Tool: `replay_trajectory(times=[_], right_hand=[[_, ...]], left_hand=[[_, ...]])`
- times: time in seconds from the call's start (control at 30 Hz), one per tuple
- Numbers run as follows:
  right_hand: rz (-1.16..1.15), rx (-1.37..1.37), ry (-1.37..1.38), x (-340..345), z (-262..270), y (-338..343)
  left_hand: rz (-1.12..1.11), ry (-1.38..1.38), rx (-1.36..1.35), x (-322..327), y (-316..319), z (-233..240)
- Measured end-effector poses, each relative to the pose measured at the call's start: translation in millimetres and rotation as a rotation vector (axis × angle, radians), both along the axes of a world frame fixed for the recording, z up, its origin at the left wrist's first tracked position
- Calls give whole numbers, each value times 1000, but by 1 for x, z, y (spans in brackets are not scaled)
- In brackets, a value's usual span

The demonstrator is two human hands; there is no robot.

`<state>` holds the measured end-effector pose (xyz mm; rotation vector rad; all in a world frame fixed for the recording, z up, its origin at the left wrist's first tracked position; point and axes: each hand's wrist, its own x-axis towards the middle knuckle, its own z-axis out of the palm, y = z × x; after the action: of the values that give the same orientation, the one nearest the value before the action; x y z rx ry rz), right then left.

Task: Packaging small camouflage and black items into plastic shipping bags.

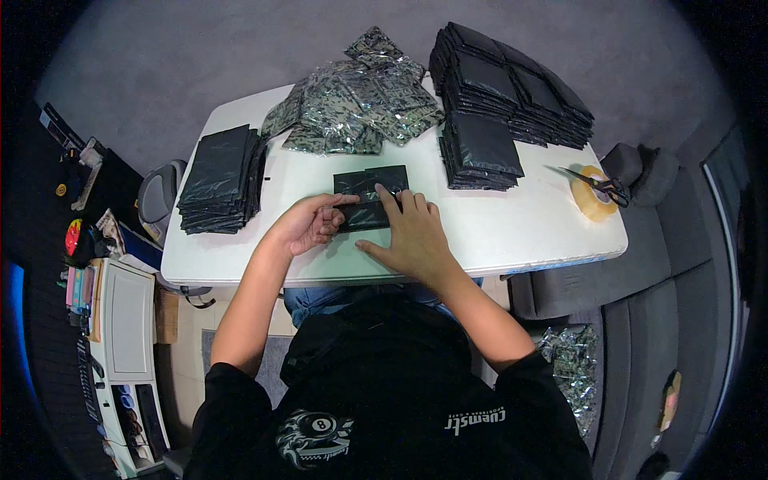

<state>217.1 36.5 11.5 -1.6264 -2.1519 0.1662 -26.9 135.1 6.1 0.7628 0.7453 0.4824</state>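
Note:
A small folded black plastic packet (367, 216) lies on the white table (510, 222) in front of me. An upper flap stands out at its far side, and a crease runs across it. My left hand (313, 223) is at the packet's left edge, one digit stretched onto the plastic and the other fingers curled. Whether those curled fingers pinch the edge is unclear. Over the packet's right side my right hand (411, 234) lies palm down with fingers spread, the index fingertip on the plastic. Its thumb points left near the packet's front edge.
Black plastic bags (219, 174) are stacked at left. Clear-wrapped camouflage-patterned packets (360, 99) form a pile at the back. Black packets stand in tall stacks (510, 84) and a shorter stack (483, 150). Scissors (609, 191) rest on a tape roll (591, 195) at right, near a grey sofa (624, 258).

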Motion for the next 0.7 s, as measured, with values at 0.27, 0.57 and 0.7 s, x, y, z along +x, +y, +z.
replay_trajectory(times=[0.27,0.57,0.7], right_hand=[[-8,142,1,-2,-14,5],[4,131,-12,-2,-20,-4],[-2,103,-28,1,-18,-4]], left_hand=[[-3,47,33,2,-1,1],[8,108,94,3,-1,3],[4,208,154,8,-1,11]])
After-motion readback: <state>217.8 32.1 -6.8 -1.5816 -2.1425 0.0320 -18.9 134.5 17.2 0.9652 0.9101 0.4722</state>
